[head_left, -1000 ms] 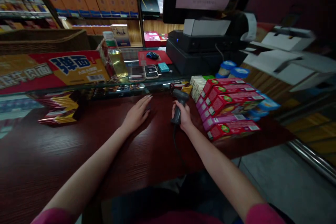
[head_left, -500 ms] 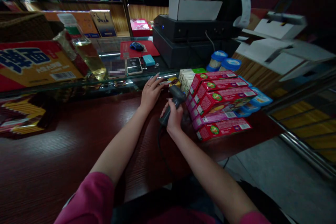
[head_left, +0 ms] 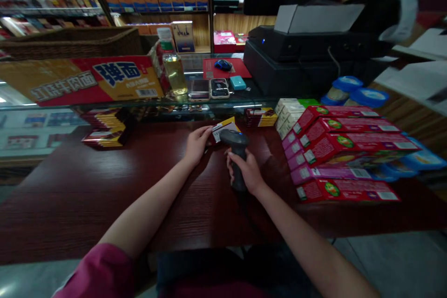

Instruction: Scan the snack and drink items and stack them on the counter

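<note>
yellow packet (head_left: 226,125) juts from pinching left hand (head_left: 196,145); right hand (head_left: 250,171) curls round scanner (head_left: 233,138).

Dim light, glare on tabletop (head_left: 104,186), blurred edges

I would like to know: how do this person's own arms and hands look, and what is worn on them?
The left arm has a short, dark pink sleeve; the rest is bare. The right arm is bare as far as it shows. Left hand and right hand are ungloved; no watch shows.
</note>
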Available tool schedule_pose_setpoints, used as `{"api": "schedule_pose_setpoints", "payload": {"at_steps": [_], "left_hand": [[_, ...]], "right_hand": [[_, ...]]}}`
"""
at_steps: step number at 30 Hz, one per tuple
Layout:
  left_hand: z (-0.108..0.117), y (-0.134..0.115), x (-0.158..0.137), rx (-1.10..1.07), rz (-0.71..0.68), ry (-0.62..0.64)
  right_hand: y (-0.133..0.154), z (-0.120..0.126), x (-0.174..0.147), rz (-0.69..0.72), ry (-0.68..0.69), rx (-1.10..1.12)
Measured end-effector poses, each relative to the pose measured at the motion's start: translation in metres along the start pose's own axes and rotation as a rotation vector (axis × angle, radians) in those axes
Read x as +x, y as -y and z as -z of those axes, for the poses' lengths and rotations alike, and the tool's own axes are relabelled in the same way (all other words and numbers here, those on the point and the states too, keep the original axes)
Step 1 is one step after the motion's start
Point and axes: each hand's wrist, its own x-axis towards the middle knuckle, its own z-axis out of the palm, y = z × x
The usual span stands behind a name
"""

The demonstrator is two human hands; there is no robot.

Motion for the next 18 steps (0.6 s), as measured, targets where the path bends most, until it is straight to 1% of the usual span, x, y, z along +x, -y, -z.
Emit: {"api": "schedule_pose_setpoints", "payload": {"at_steps": [1, 3, 5, 7, 12, 18], "left_hand": [[0.0035, 0.001, 0.0003, 0.004, -0.005, -0.033], [0.0051, 0.0023, 0.0016, 0.041, -0.062, -0.082], [0.0029, 0.0029, 0.0029, 0.095, -0.137, -0.101], [0.0007, 0.0033, 0.0038, 0.128, -0.181, -0.103], [0.0015, 0.0044, 0.0027, 0.113, -0.169, -0.112], [-0.0003, 0.0076, 0.0038, 0.106, -0.134, -0.112]], "right_hand": [[-0.0022, -0.0034, -0.001, -0.016, 0.019, -0.003], [-0.0052, -0.0084, -0.0026, -0.027, 0.032, 0.001], [-0.006, -0.0102, -0.0034, -0.03, 0.026, 0.006], [-0.0054, -0.009, -0.0037, -0.033, 0.014, 0.009], [-0.0026, -0.0043, -0.0045, -0.014, -0.029, -0.012], [-0.0015, -0.0051, -0.0047, -0.004, -0.011, -0.012]]}}
